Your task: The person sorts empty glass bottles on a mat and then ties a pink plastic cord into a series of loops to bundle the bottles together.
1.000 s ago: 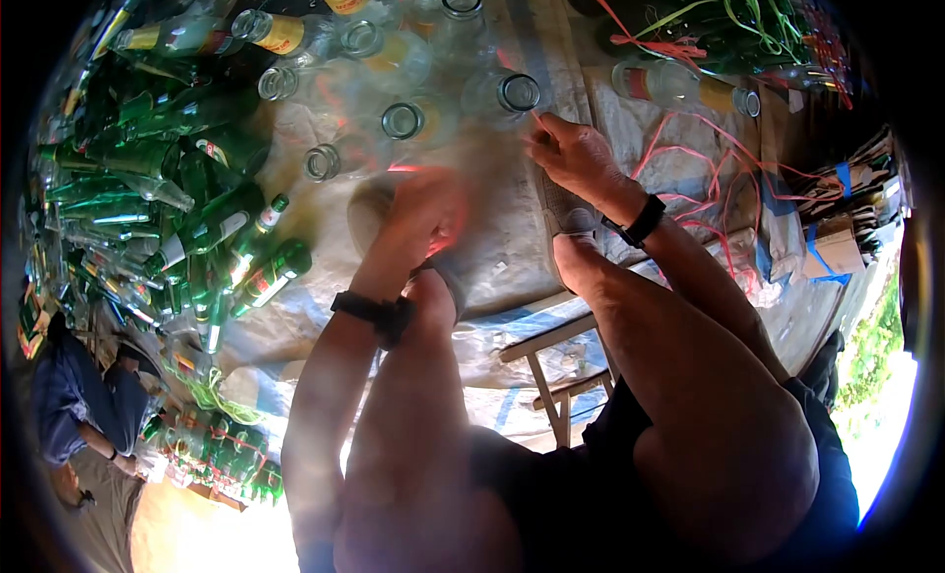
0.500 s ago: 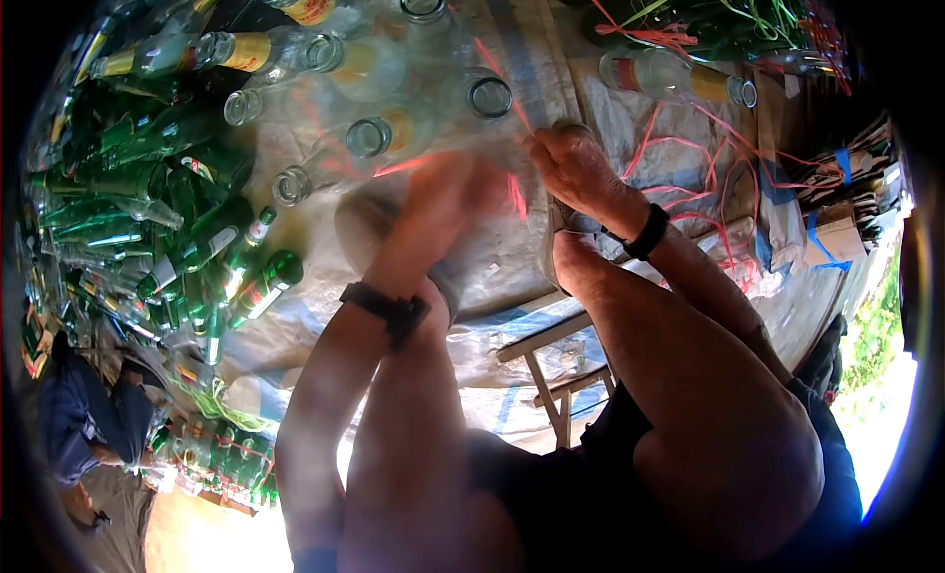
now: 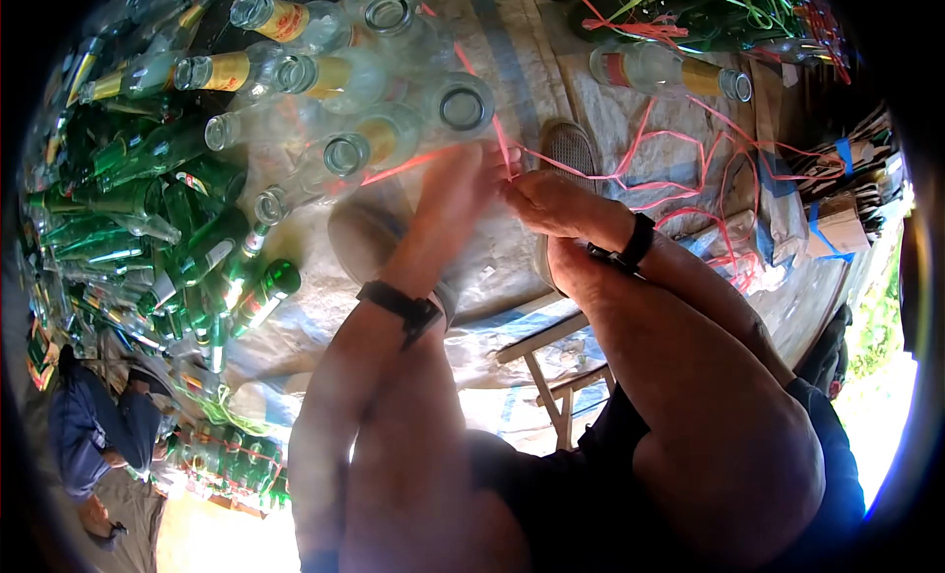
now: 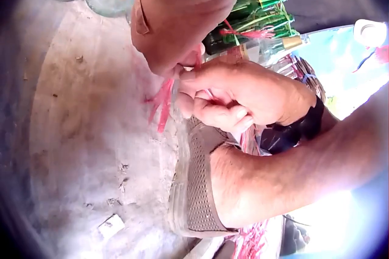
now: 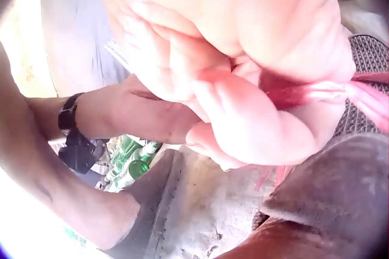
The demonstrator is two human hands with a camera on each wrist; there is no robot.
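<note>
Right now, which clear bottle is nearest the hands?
In the head view, the clear bottle with its mouth just above the left hand; others sit farther off.

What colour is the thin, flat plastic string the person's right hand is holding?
The thin, flat plastic string is pinkish red; it shows best in the head view.

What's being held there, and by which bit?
The right hand grips pink string partway along; whether the left hand grips it too, I can't tell.

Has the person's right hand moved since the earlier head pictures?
Yes. In the head view, the right hand has moved down the picture relative to the right shoe, whose toe it covered earlier and now leaves visible.
</note>
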